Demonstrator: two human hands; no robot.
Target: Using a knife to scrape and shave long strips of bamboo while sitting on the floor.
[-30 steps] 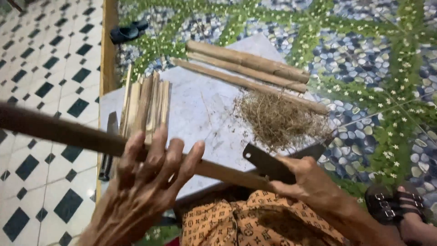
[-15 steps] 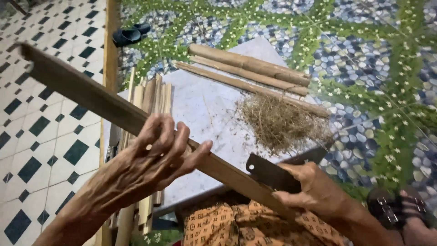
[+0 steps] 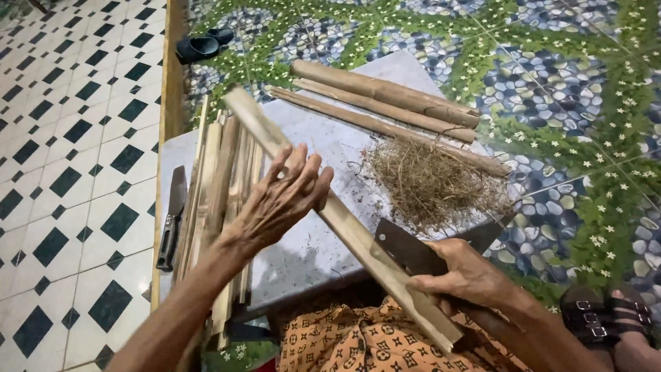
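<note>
My left hand (image 3: 282,196) lies over a long pale bamboo slat (image 3: 358,238), fingers stretched loosely across it. The slat runs slantwise from above the stack of split slats (image 3: 219,172) down to my lap. My right hand (image 3: 468,275) grips a dark flat blade (image 3: 403,249) whose edge sits against the slat's near end. Both hands work over the front edge of a grey stone slab table (image 3: 310,155). My lap is covered by orange patterned cloth (image 3: 351,344).
Three bamboo poles (image 3: 385,96) lie across the slab's far side, with a heap of dry fibrous shavings (image 3: 430,182) in front. A second knife (image 3: 172,217) rests at the left edge. Dark sandals (image 3: 200,45) sit beyond; a sandalled foot (image 3: 599,310) is at bottom right.
The slat's far end has swung from out over the tiled floor at left to above the stack on the slab. My left hand moved up and right with it; the right hand barely shifted.
</note>
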